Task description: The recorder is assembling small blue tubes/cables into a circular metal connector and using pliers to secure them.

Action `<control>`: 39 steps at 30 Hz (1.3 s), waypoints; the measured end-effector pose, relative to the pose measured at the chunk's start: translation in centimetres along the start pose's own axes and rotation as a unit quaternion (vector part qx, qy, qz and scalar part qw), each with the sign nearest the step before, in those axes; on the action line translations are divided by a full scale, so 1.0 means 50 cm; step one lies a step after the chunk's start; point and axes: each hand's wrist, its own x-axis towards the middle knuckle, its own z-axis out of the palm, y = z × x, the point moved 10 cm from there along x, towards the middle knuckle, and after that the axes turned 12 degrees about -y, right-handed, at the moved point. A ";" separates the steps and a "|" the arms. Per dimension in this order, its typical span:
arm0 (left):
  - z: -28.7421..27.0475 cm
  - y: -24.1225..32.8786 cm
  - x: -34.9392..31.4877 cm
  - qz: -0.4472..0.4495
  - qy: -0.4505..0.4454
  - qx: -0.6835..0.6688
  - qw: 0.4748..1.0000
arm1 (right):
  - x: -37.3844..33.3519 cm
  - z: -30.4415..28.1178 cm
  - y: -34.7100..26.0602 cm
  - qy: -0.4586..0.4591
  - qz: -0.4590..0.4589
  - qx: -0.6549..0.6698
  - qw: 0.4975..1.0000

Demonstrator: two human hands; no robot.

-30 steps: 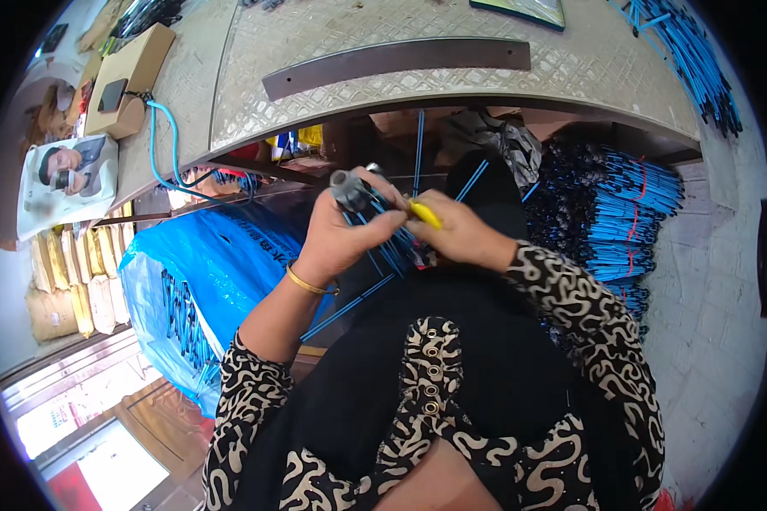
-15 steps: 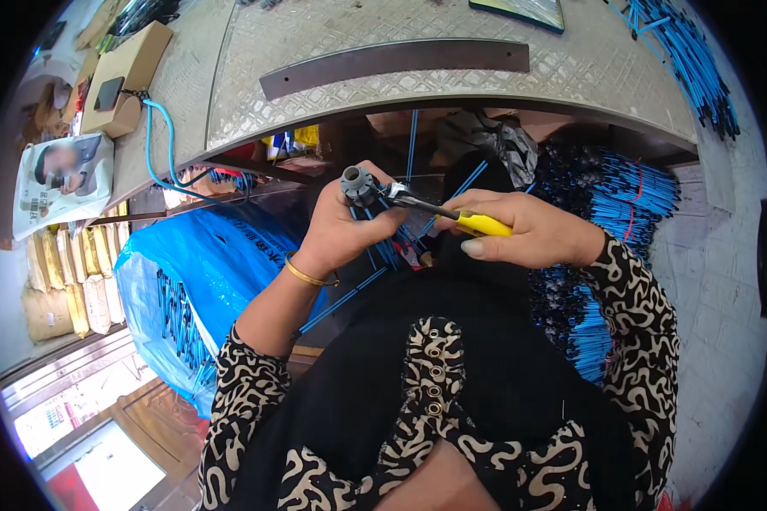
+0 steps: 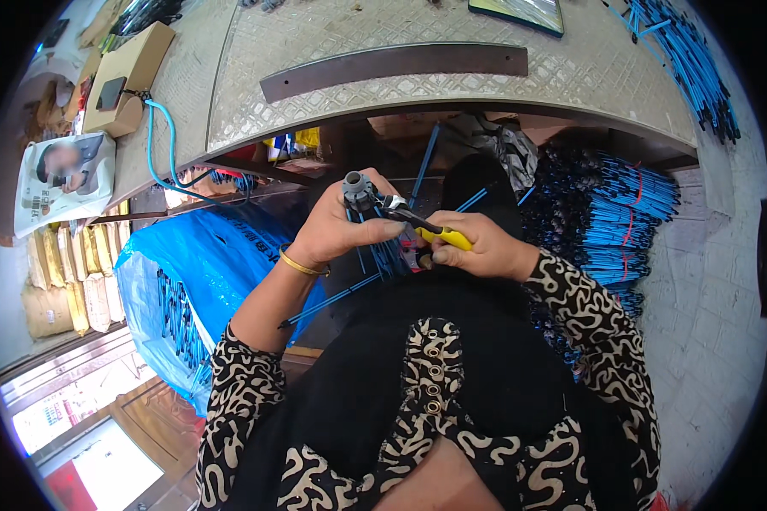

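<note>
My left hand [image 3: 325,228] is wrapped round a grey ribbed plastic hub [image 3: 356,189], whose round hollow end points up. Thin blue rods [image 3: 389,258] with black fittings spread out below and around it. In my right hand [image 3: 490,246] is a pair of pliers [image 3: 454,238] with yellow handles, its fingers closed round them. The metal jaws meet the hub's right side, close to my left thumb. Whether they grip a small part there is too fine to tell. The lower rods lie partly hidden behind both hands.
A worktable [image 3: 588,81] with a dark metal strip [image 3: 400,65] on it spans the far side. Bundled blue rods [image 3: 626,213] are piled to the right. At left stand a blue plastic sack [image 3: 204,264] of rods and a cardboard box [image 3: 136,68] with a phone [image 3: 111,94].
My right hand has drawn in leftward and slightly down, and the plier handles have come nearer together. The blue rods have shifted a little. My left hand keeps nearly the same place.
</note>
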 end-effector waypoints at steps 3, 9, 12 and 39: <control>-0.005 0.007 -0.002 -0.009 0.013 0.027 1.000 | 0.002 0.000 0.000 0.027 -0.027 -0.018 0.999; 0.012 0.004 -0.018 -0.017 0.030 0.022 0.999 | -0.086 0.083 -0.004 -0.238 0.161 0.544 0.788; 0.030 0.009 -0.001 0.009 -0.026 0.033 0.999 | -0.071 0.131 -0.021 -0.254 0.056 0.622 0.738; 0.041 0.001 0.047 -0.047 -0.066 0.012 0.997 | -0.104 0.069 0.001 -0.079 0.048 0.512 0.854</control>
